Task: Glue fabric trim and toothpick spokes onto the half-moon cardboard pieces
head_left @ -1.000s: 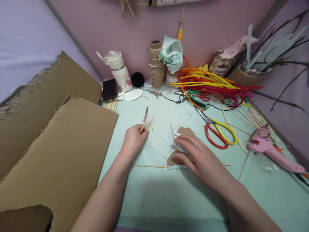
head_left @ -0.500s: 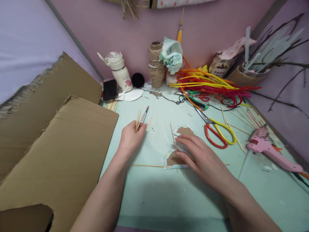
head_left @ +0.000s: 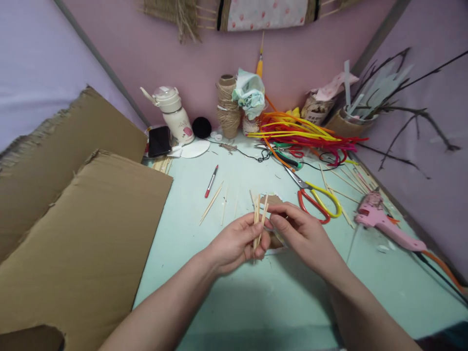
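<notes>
My left hand (head_left: 243, 239) is closed around a small bundle of thin wooden sticks (head_left: 257, 219), which point up out of the fist. Close beside it is my right hand (head_left: 303, 231), its fingers curled and fingertips at the sticks; whatever they pinch is hidden. Beneath both hands lie cardboard pieces (head_left: 272, 200) with pale patterned edging, mostly covered. To the left, a few loose sticks (head_left: 211, 204) and a marker pen (head_left: 211, 181) with red ends rest on the pale green table.
Red-and-yellow-handled scissors (head_left: 318, 196) and a pink glue gun (head_left: 387, 222) lie to the right. Large cardboard sheets (head_left: 87, 234) fill the left side. Along the back stand a white bottle (head_left: 177, 117), a twine spool (head_left: 228, 107) and colourful pipe cleaners (head_left: 300, 129).
My left hand has moved right with the sticks, over the cardboard pieces. The marker and some sticks now lie on the table. My right hand has come up to the bundle. The view has shifted.
</notes>
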The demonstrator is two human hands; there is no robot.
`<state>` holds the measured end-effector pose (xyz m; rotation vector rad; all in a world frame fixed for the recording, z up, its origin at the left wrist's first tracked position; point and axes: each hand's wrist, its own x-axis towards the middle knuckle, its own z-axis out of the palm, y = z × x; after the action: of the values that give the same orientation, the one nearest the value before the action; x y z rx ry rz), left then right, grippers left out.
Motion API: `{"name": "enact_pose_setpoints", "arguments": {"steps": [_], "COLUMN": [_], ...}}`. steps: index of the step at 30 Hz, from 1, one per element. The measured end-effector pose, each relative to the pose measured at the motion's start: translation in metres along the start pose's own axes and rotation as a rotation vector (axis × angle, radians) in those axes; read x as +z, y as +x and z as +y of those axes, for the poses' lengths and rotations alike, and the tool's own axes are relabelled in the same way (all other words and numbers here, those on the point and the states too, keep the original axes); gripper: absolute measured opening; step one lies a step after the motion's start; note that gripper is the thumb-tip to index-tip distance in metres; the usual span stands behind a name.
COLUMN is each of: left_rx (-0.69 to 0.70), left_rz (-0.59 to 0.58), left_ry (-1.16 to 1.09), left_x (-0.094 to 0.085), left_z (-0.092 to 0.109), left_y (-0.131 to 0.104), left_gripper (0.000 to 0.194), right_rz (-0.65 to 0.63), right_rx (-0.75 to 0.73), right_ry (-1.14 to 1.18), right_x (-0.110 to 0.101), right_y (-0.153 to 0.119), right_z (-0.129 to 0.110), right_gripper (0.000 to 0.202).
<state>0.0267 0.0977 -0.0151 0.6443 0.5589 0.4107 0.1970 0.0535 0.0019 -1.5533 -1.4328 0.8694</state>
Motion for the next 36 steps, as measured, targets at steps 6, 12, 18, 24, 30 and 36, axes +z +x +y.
{"name": "enact_pose_setpoints", "arguments": {"steps": [6,12,18,24,30,36], "left_rx": [-0.062,-0.069,-0.066,-0.073,-0.060,-0.011], "left_rz": [0.041,0.085,0.080,0.023,0.036,0.052], "left_ry": [0.053,0.071,0.081,0.064,0.041,0.182], "left_x": [0.005,0.010,0.008,0.006,0.005,0.009], "left_z": [-0.007,-0.003,-0.003,-0.006,-0.006,-0.003], "left_y": [0.002,0.002,0.001,0.000,0.001,0.000], "left_gripper": [0.039,0.044,0.040,0.039,0.040,0.040], "right_rz": [-0.089,-0.060,-0.068,-0.010,-0.016,-0.116], "right_rx": [0.195,0.235,0.230,0.108,0.088,0.143], "right_ry": [0.253,0.228,0.244,0.279,0.168,0.283], "right_x": [0.003,0.005,0.007,0.007,0.005,0.003], "right_y": [0.005,0.008,0.009,0.006,0.007,0.006], "right_z": [0.007,0.007,0.008,0.009,0.012,0.011], "right_gripper": [0.030,0.029,0.027,0.046,0.034,0.044]}}
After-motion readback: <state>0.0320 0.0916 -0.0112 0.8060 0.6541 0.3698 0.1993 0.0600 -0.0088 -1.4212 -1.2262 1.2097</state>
